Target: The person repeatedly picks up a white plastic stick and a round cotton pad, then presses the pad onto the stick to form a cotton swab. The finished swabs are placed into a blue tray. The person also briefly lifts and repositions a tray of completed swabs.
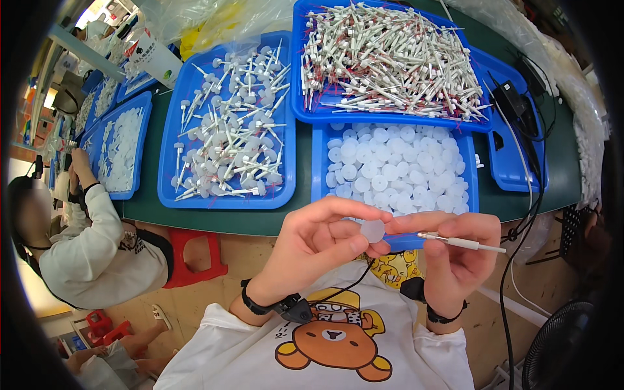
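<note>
My left hand [305, 246] is closed, pinching a round, translucent white plastic disc [372, 231] between thumb and fingers. Close to its right, my right hand [453, 276] grips a slim white rod-shaped part [469, 244] with a metallic tip. That rod lies almost level, its tip pointing left toward the disc but apart from it. Just beyond both hands, a blue tray [320, 170] holds many loose discs like the one I hold. Partly over it sits another blue tray [298, 84], heaped with white rods that have thin red wires.
Further left on the green table [144, 195], a blue tray [170, 146] holds rods with discs on them. Black cables [534, 188] run down the right side past a blue lid-like piece [510, 170]. Another person [107, 253] sits at the left; a fan [562, 338] stands lower right.
</note>
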`<control>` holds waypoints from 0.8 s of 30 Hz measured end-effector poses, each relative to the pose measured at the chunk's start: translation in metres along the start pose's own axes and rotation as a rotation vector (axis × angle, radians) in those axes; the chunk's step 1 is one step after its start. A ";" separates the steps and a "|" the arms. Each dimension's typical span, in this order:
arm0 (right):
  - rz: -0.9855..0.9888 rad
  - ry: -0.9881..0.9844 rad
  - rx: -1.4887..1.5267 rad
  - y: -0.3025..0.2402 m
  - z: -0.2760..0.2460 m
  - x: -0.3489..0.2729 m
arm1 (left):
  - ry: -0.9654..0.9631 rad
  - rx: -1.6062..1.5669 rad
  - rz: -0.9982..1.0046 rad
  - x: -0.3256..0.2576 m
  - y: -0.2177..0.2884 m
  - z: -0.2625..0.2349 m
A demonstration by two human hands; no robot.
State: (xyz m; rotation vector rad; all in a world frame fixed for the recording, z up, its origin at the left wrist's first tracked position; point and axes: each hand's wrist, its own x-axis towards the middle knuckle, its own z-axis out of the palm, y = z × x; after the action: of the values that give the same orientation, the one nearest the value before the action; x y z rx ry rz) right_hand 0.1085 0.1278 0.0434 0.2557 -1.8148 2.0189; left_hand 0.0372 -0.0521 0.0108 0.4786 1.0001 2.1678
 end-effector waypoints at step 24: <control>-0.183 -0.086 -0.203 0.014 0.002 -0.005 | 0.004 0.000 0.139 -0.004 -0.010 0.003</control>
State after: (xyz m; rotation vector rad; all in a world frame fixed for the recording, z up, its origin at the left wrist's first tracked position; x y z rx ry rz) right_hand 0.1064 0.1242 0.0289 0.4361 -1.9547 1.7104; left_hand 0.0460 -0.0492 0.0050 0.5596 0.9952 2.2920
